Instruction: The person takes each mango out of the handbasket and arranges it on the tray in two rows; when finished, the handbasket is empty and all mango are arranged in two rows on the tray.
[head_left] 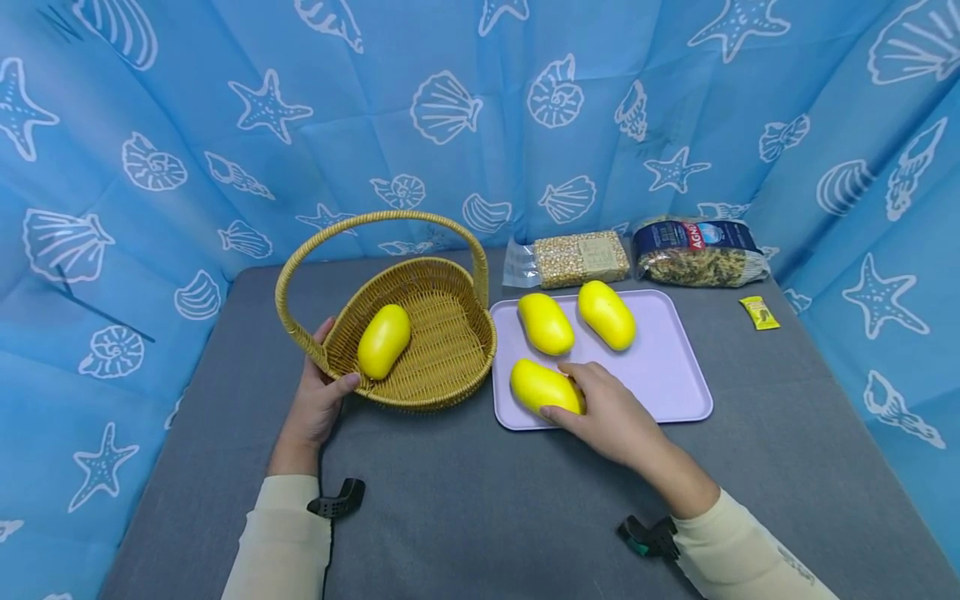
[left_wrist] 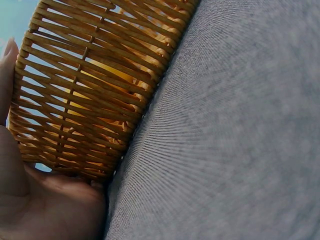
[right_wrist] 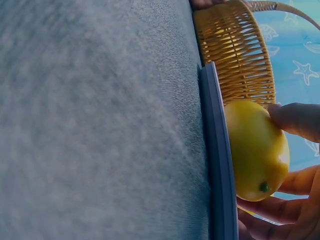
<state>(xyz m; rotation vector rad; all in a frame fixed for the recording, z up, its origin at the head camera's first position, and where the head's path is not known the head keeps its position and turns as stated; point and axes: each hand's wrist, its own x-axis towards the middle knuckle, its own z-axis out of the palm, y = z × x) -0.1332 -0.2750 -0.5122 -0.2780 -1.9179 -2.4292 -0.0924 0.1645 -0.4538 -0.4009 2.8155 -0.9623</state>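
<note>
On the left, a wicker basket [head_left: 450,350] with a tall arched handle holds one yellow mango [head_left: 384,342]. My left hand [head_left: 318,406] grips its left rim, thumb over the edge and fingers outside; the left wrist view shows the woven wall [left_wrist: 95,85] close up. My right hand [head_left: 613,419] holds another mango [head_left: 542,385] between thumb and fingers at the front left of a lilac tray [head_left: 671,367]. That mango [right_wrist: 255,150] appears to rest on the tray in the right wrist view. Behind it lie two more mangoes, one left [head_left: 546,323] and one right [head_left: 607,315].
Behind the tray lie a clear bag of yellow kernels [head_left: 573,260] and a dark-labelled food bag [head_left: 697,254]. A small yellow packet [head_left: 761,312] sits at the right. A blue seashell-print curtain [head_left: 450,108] surrounds the grey table [head_left: 465,517] on three sides.
</note>
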